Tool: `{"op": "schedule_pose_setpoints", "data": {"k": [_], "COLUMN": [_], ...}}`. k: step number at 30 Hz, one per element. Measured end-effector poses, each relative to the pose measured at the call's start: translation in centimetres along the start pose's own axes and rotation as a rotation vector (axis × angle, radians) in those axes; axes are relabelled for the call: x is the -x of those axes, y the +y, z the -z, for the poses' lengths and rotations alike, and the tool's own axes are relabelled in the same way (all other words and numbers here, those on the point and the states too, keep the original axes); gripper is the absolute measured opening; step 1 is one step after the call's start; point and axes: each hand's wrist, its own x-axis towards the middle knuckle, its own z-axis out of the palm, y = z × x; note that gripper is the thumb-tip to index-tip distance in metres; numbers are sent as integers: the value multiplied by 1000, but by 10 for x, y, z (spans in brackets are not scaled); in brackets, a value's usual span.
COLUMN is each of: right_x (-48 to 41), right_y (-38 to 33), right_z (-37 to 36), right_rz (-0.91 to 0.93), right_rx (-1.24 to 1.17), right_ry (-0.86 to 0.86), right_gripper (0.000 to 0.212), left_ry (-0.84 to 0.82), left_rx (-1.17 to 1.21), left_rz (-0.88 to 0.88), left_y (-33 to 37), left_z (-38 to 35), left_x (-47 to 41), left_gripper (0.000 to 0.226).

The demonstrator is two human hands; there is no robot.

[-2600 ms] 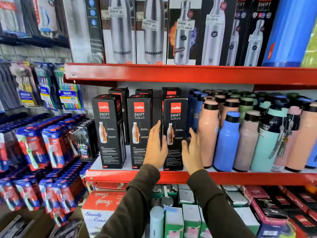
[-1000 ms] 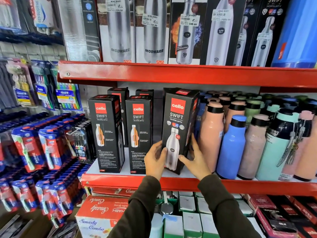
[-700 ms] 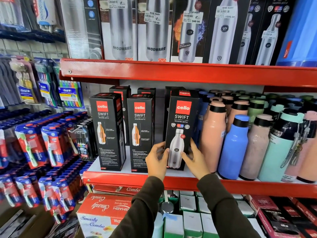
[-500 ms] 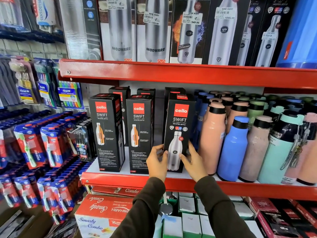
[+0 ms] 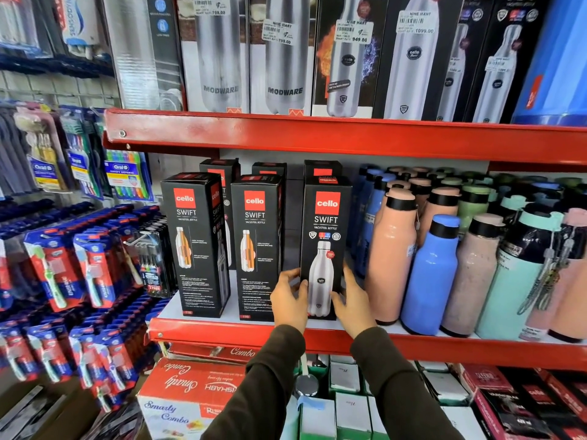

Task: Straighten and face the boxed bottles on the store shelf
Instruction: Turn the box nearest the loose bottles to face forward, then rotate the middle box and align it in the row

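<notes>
Your left hand (image 5: 289,300) and right hand (image 5: 352,304) clamp the lower sides of the third Cello Swift box (image 5: 324,246), fingers curled round its edges, thumbs on the front. Box stands upright between your palms at the red shelf lip (image 5: 222,333), steel-bottle face forward. Left of your left fingers: two more Swift boxes (image 5: 257,246) showing orange cutaway panels. Right of your right fingers: peach bottle (image 5: 390,258), close beside the box.

Left hand (image 5: 289,301), right hand (image 5: 354,301) grip third boxed bottle (image 5: 325,242), upright on shelf (image 5: 222,333).
</notes>
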Motion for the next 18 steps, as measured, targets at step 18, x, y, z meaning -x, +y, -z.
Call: {"op": "schedule_pose_setpoints", "data": {"k": [18], "right_x": [35], "right_y": [-36], "right_z": [-42], "right_rz": [170], "right_rx": [-152], "right_ry": [428], "right_gripper": [31], "left_ry": [185], "left_rx": [28], "left_rz": [-415], "left_y": [13], "left_z": [63], "left_x": [19], "left_gripper": [26]}}
